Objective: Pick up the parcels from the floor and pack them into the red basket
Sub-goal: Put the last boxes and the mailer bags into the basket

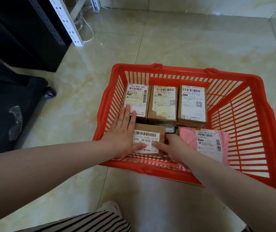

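The red basket stands on the tiled floor. Along its far side lie three labelled cardboard parcels: left, middle and right. A pink bag parcel lies at the near right. A cardboard parcel marked J6-S10 lies at the near left. My left hand rests flat on its left part, fingers spread and reaching onto the far left parcel. My right hand holds its right edge, thumb on the label.
A dark cabinet and a white perforated shelf post with cables stand at the upper left. A black wheeled case sits at the left. My striped trouser leg and slipper are at the bottom.
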The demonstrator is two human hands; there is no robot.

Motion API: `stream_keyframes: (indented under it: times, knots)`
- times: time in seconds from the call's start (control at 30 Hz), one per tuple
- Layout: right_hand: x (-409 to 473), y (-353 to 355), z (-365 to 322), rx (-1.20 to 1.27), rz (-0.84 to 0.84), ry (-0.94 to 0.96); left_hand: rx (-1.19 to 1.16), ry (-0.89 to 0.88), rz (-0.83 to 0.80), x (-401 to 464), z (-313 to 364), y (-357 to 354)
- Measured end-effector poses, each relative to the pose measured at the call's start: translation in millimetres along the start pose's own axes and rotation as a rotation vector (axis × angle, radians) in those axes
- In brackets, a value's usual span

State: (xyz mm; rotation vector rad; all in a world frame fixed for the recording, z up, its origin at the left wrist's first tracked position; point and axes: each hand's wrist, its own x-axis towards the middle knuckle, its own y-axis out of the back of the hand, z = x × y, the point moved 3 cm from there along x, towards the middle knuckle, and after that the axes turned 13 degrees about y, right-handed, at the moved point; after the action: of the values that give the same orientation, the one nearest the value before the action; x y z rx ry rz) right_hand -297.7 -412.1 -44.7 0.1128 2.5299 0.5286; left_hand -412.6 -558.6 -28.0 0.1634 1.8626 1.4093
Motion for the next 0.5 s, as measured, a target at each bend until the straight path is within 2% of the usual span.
stream_keyframes:
  times: [0.5]
  knots:
    - [0.5,1.1,-1.7,0.054,0.023,-0.057,-0.035,-0.007,0.03,-0.1,-0.7,3.1]
